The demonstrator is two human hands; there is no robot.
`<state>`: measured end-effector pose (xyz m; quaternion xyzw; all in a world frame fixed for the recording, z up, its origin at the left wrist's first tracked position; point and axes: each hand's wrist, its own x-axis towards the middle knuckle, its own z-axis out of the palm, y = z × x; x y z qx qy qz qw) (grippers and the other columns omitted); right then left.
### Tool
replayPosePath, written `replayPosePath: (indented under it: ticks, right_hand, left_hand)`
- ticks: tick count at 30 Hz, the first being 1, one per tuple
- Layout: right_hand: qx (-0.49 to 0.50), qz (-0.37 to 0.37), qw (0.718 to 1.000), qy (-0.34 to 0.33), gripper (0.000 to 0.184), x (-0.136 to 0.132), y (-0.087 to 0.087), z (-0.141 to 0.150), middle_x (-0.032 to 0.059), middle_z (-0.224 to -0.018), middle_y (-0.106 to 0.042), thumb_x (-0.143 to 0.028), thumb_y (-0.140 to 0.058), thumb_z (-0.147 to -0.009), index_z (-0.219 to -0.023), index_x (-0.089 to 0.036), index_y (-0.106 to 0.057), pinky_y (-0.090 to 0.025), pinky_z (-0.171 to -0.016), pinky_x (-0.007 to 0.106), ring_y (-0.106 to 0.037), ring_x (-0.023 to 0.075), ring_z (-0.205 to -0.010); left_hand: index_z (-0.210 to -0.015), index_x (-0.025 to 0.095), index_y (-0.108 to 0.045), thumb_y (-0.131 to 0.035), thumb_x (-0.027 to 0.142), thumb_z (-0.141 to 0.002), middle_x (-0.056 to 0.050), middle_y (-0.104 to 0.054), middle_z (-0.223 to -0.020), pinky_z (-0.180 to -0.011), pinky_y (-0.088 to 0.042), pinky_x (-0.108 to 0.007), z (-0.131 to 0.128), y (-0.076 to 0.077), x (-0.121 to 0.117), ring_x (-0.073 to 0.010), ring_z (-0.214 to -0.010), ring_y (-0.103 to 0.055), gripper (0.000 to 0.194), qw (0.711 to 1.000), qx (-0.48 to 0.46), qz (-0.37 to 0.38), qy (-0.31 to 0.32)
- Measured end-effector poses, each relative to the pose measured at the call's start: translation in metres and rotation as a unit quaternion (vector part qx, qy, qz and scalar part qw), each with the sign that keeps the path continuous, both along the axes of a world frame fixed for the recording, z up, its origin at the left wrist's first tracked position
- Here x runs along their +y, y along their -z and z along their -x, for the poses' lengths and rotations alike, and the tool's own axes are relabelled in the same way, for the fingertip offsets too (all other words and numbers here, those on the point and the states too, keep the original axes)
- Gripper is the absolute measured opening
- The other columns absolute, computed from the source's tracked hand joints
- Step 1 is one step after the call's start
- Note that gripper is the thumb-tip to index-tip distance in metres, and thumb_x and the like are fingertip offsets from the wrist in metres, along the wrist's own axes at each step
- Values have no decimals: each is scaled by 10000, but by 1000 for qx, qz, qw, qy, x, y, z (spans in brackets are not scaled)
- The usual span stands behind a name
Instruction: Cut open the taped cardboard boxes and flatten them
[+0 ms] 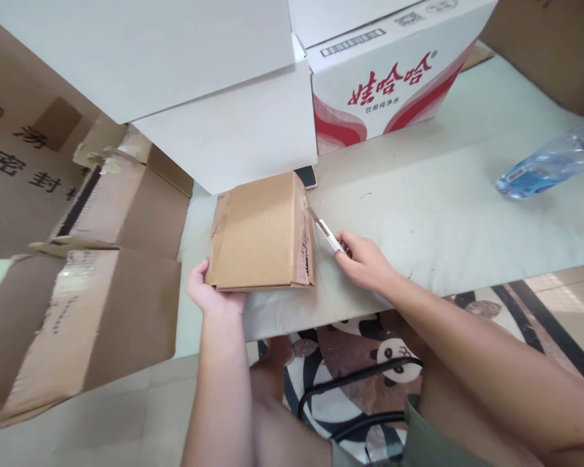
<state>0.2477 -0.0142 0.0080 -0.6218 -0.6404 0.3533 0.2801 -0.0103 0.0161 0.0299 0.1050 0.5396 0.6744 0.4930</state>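
A small brown cardboard box (257, 233) rests on the pale-green covered table in front of me. My left hand (217, 290) grips its near left corner, with part of the fingers hidden beneath or behind the box. In my right hand (363, 259) is a white-handled utility knife (328, 235), held between closed fingers. Its blade points up and left, and the tip is at the taped right side of the box, close to the upper end. I cannot tell whether the blade has entered the tape.
Opened brown cartons (131, 311) crowd the left side. White boxes (228, 123) and a red-and-white water carton (384, 97) stand behind. A phone (307, 176) lies partly hidden behind the small box. A plastic bottle (540, 172) lies at right. A panda-patterned mat (331, 350) shows below the table edge.
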Motion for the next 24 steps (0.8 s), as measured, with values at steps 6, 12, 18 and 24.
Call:
replayPosePath:
  ticks: [6, 12, 18, 24]
  right_hand:
    - [-5, 8, 1000, -1, 201, 1, 0, 0, 20, -724, -599, -291, -426, -793, -898, -203, -572, -356, -620, 312, -536, 190, -648]
    - [0, 7, 1000, 2, 189, 0, 1, 0, 13, -707, -587, -285, -429, -790, -892, -207, -567, -354, -604, 306, -531, 187, -636]
    - [0, 1, 1000, 2, 178, 0, 1, 0, 12, -706, -589, -282, -434, -795, -883, -208, -569, -353, -605, 309, -539, 192, -640]
    - [4, -4, 1000, 0, 173, 0, 1, -1, 6, -695, -592, -275, -437, -787, -878, -210, -569, -357, -597, 301, -531, 183, -624]
  left_hand:
    - [-858, 175, -665, -509, 331, -699, -85, -706, -841, -701, -527, -301, -7, -4, -1, -237, -850, -684, 271, 1000, -10, 0, -21]
    - [-832, 180, -644, -521, 346, -687, -82, -695, -820, -711, -530, -305, -2, 1, 0, -232, -827, -685, 252, 1000, 4, -6, -6]
    - [-846, 184, -640, -512, 351, -699, -85, -705, -846, -718, -537, -311, 0, 2, 0, -241, -852, -695, 258, 1000, 9, -3, 3]
    - [-841, 189, -640, -530, 353, -699, -78, -700, -844, -721, -539, -313, 3, 5, 0, -232, -832, -688, 244, 1000, 11, -18, 13]
